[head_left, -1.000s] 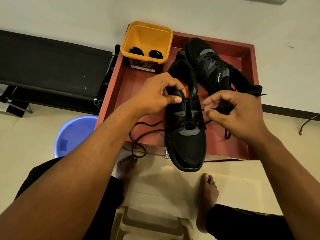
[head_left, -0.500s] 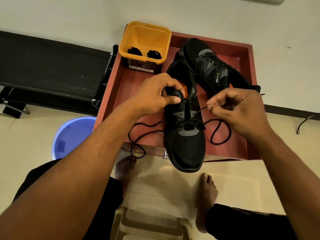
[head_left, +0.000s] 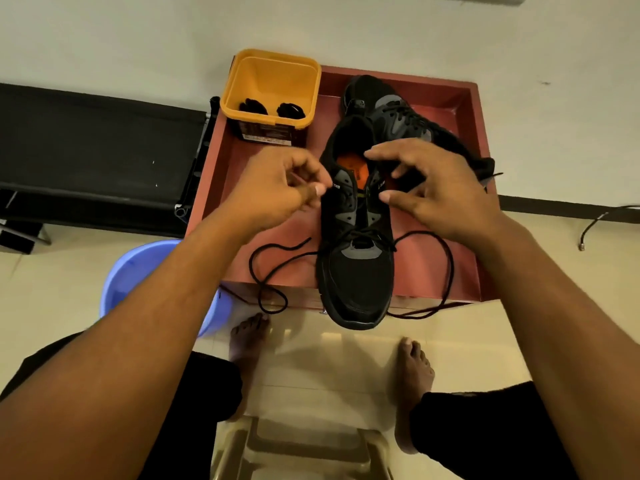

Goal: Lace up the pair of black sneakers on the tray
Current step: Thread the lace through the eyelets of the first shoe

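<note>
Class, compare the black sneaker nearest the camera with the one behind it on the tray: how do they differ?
The near sneaker is laced only through its lowest eyelets, its lace ends trailing loose on both sides; the far sneaker is laced up its front. The near sneaker's toe overhangs the front edge of the tray, pointing at the person; the far sneaker lies angled, toe pointing toward the back. Both are black with grey panels.

A yellow tub stands open-topped, with a dark label on its near side. A blue basin sits on the tiled floor near a black bench. A thin cable trails at right.
</note>
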Demonstrator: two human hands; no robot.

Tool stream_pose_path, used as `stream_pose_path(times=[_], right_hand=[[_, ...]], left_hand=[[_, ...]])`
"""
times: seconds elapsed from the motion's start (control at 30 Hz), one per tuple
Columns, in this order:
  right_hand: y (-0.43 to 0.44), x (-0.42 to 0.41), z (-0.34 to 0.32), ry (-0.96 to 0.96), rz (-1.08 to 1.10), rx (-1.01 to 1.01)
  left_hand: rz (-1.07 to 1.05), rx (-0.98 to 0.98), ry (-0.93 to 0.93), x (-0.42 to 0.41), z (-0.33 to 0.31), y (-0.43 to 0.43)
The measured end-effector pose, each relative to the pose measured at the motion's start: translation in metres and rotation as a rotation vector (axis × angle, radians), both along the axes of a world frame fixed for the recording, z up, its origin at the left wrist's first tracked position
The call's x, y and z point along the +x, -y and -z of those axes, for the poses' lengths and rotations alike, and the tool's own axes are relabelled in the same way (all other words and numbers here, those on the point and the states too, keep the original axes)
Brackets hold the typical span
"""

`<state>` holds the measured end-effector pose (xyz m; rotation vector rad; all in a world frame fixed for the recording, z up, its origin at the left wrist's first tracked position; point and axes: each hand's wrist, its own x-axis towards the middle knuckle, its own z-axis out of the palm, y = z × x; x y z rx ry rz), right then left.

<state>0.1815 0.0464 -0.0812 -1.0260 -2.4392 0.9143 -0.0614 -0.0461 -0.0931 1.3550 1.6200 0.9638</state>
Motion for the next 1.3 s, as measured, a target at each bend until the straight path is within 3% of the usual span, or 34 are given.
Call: stream_pose_path(times=[0.1, 0.2, 0.4, 0.63, 0.77, 1.0, 1.3], right_hand=[[-0.003, -0.008, 0.012, 0.059, -0.026, 0.027], [-0.005, -0.011, 0.014, 0.038, 0.010, 0.041], [-0.005, -0.015, 0.017, 0.028, 0.028, 0.042], [-0.005, -0.020, 0.016, 0.010, 0.038, 0.056], [-0.005, -0.020, 0.016, -0.004, 0.056, 0.016], [-0.006, -0.020, 0.015, -0.016, 0.072, -0.046], [-0.007, -0.019, 0.012, -0.011, 0.087, -0.080]], left_hand=[[0.200, -0.166, -0.018, 0.011, 0.002, 0.010], [0.303, -0.183, -0.088, 0.016, 0.005, 0.014], [0.238, -0.138, 0.037, 0.011, -0.008, 0.017], [0.412, -0.449, 0.142, 0.005, -0.013, 0.024], [0.350, -0.507, 0.074, -0.007, -0.017, 0.024], [0.033, -0.352, 0.028, 0.017, -0.011, 0.018], [-0.129, -0.559, 0.097, 0.032, -0.019, 0.012]])
